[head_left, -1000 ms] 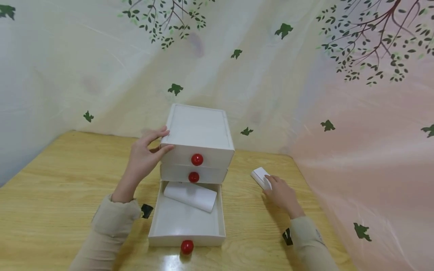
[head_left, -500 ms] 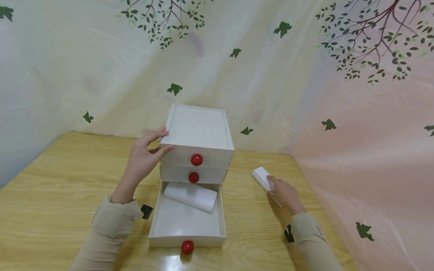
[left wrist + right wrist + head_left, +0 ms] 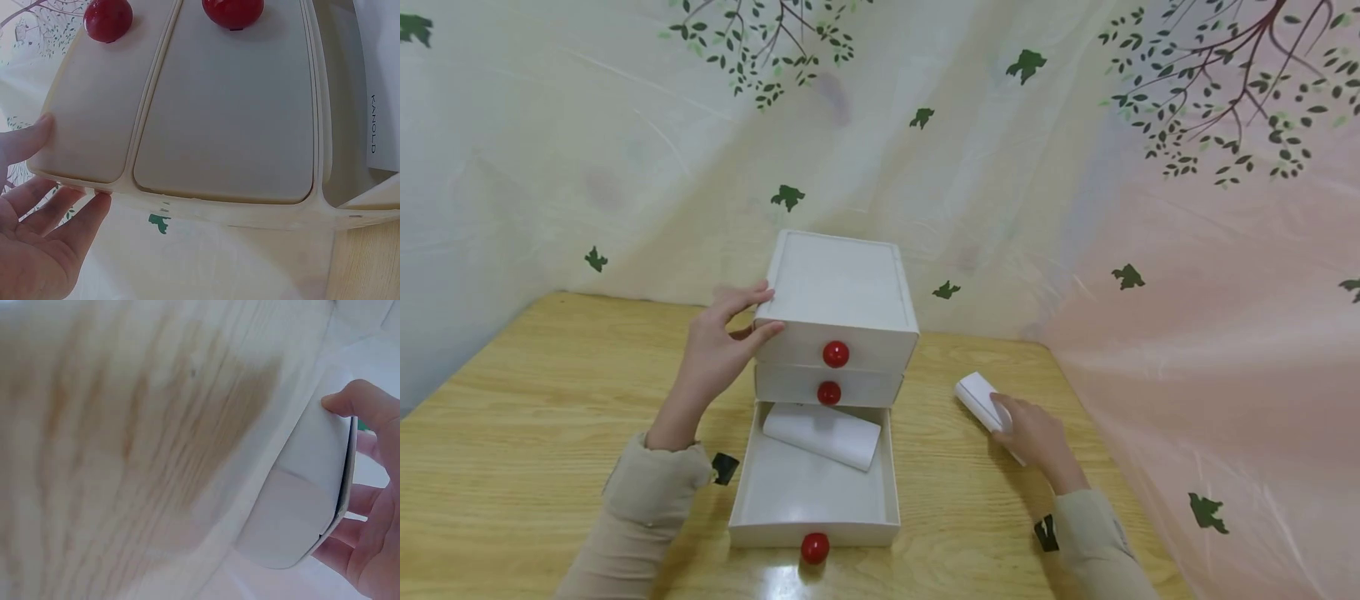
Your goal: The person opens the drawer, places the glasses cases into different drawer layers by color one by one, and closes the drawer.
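A white three-drawer box (image 3: 838, 283) with round red knobs stands mid-table. My left hand (image 3: 718, 342) grips its upper left front corner, thumb on the top drawer's front and fingers on the side. The bottom drawer (image 3: 812, 535) is pulled out; a white long case (image 3: 822, 435) lies aslant at its back, and in the left wrist view the case (image 3: 382, 94) bears the letters KANOLD. Out to the right, my right hand (image 3: 1033, 437) grips a second white case (image 3: 979, 394) close over the table. The right wrist view shows the thumb on this case's (image 3: 300, 487) face and fingers behind its dark seam.
A pale wood table (image 3: 587, 400) bears the drawer box. Behind and to the right hangs a cloth backdrop (image 3: 685, 167) printed with leaves and branches. Small black pieces show beside both sleeves (image 3: 658, 483).
My right hand has shifted slightly right and nearer me along the case, and the case has rolled a little in its grip. The left hand and the drawer box stay put.
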A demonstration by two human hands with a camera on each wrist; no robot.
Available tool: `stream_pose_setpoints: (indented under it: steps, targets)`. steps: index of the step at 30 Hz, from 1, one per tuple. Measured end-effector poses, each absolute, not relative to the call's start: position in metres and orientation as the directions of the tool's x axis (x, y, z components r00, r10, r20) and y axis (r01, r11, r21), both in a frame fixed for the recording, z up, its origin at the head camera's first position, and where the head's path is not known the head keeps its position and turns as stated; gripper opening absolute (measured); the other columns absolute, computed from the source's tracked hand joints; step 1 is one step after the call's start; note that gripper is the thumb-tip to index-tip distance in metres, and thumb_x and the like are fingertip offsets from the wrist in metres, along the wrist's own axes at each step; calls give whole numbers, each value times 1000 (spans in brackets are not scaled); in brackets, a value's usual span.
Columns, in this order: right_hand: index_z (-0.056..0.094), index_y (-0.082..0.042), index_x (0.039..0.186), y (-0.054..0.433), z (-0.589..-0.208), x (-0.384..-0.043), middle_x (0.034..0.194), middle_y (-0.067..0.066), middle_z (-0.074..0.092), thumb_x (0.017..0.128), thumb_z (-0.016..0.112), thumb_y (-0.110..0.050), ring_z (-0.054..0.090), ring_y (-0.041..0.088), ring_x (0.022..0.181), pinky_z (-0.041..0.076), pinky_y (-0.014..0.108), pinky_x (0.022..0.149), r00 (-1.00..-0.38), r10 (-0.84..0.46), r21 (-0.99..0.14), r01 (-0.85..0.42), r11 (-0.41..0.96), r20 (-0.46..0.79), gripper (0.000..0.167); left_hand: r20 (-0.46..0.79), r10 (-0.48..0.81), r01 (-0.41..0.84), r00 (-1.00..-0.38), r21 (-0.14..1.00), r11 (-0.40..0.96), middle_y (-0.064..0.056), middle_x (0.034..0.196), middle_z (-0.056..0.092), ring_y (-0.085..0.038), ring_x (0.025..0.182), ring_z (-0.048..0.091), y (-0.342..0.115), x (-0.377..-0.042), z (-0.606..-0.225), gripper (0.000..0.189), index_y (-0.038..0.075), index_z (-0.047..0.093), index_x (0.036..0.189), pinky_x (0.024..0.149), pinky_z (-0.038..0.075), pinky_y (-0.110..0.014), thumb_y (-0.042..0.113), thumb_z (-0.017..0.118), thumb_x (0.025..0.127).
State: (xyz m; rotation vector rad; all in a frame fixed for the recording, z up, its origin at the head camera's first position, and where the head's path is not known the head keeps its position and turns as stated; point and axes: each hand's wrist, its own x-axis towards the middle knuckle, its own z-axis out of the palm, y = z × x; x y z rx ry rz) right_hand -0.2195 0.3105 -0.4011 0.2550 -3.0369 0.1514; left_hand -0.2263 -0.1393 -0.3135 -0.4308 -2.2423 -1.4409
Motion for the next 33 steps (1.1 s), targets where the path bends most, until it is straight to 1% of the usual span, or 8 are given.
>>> stream_pose_setpoints:
  steps: [3, 8, 9, 14, 19, 25, 28, 33]
  targets:
    - [52, -13, 138, 306, -398, -210, 130, 20, 61, 80, 72, -24, 64, 43, 102, 52, 55, 66, -975, -175, -75, -187, 980, 137, 63, 516, 23, 478, -857, 776, 411, -13, 143, 53, -32, 129, 52, -139, -226, -313, 46, 3, 61, 128, 89, 53, -43, 13, 73, 85]
    - [58, -15, 132, 296, -389, -193, 121, 19, 66, 76, 75, -23, 67, 39, 92, 51, 45, 54, -940, -242, -10, -251, 968, 239, 59, 513, 21, 475, -858, 778, 410, -14, 143, 53, -32, 129, 52, -139, -227, -314, 46, 2, 61, 128, 89, 53, -43, 13, 74, 85]
    - [60, -16, 131, 294, -388, -190, 119, 17, 68, 75, 76, -23, 67, 37, 88, 50, 42, 51, -930, -259, 10, -266, 964, 261, 58, 511, 22, 474, -859, 779, 410, -14, 143, 53, -33, 129, 52, -139, -226, -314, 46, 2, 61, 128, 90, 53, -43, 13, 74, 85]
    - [62, -21, 128, 284, -384, -175, 116, 8, 70, 72, 78, -28, 68, 30, 83, 43, 32, 45, -903, -297, 65, -292, 954, 310, 59, 503, 23, 468, -864, 784, 408, -14, 144, 52, -33, 130, 51, -139, -226, -313, 46, 2, 60, 128, 90, 53, -44, 13, 73, 86]
    - [63, -25, 127, 272, -380, -159, 115, 3, 70, 69, 80, -29, 68, 26, 86, 46, 31, 46, -876, -348, 80, -342, 936, 334, 60, 505, 25, 471, -863, 783, 406, -13, 143, 52, -33, 130, 51, -139, -227, -313, 45, 2, 60, 128, 90, 53, -42, 13, 73, 86]
    - [65, -25, 124, 255, -376, -144, 111, 4, 71, 65, 82, -29, 69, 26, 89, 50, 30, 46, -810, -444, 125, -431, 894, 383, 61, 509, 26, 474, -860, 781, 407, -13, 142, 53, -32, 130, 52, -140, -228, -313, 45, 2, 61, 127, 89, 53, -39, 12, 74, 85]
    - [65, -28, 123, 246, -373, -140, 112, 2, 70, 65, 82, -31, 70, 25, 93, 48, 27, 45, -787, -479, 156, -456, 876, 389, 61, 508, 29, 475, -861, 782, 403, -13, 143, 53, -32, 130, 51, -140, -228, -312, 45, 2, 61, 127, 89, 53, -40, 12, 73, 85]
    - [65, -29, 122, 229, -369, -137, 112, 1, 71, 63, 82, -33, 70, 22, 95, 49, 25, 47, -731, -544, 172, -524, 834, 411, 61, 503, 28, 471, -864, 787, 398, -14, 143, 52, -32, 131, 51, -140, -228, -311, 45, 2, 61, 128, 90, 53, -42, 11, 74, 85]
